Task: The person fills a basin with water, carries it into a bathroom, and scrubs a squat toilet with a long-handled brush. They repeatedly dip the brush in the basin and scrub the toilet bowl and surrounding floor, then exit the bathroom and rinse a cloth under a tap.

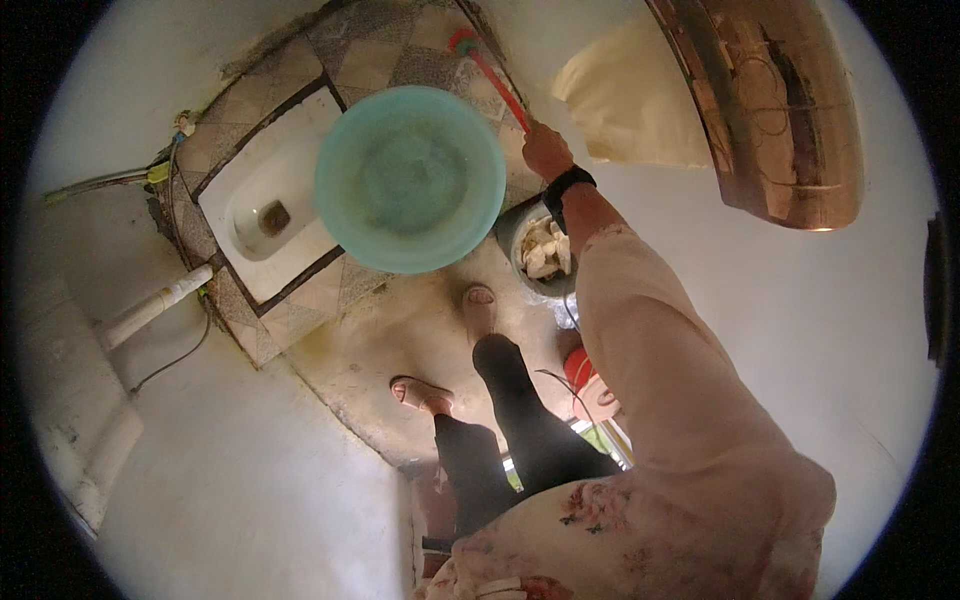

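Observation:
My right hand [547, 152] grips the red handle of a toilet brush [501, 86] near its end. The brush's round red-and-green head [463, 43] is at the far corner, by the wall; whether it touches the floor or wall is hard to tell. Left of the hand is a large round teal plastic basin [411, 180], covering the right part of a white squat toilet [289, 169]. The toilet's drain opening [274, 218] looks dark brown. My left hand is out of view.
Below my right forearm stands a waste bin [517, 244] holding crumpled paper [544, 251]. A red and pink object [592, 386] sits lower. A copper-coloured tank [795, 112] hangs on the right wall. A white pipe [161, 304] and cables run along the left. The tiled platform's edge [274, 358] lies before my feet.

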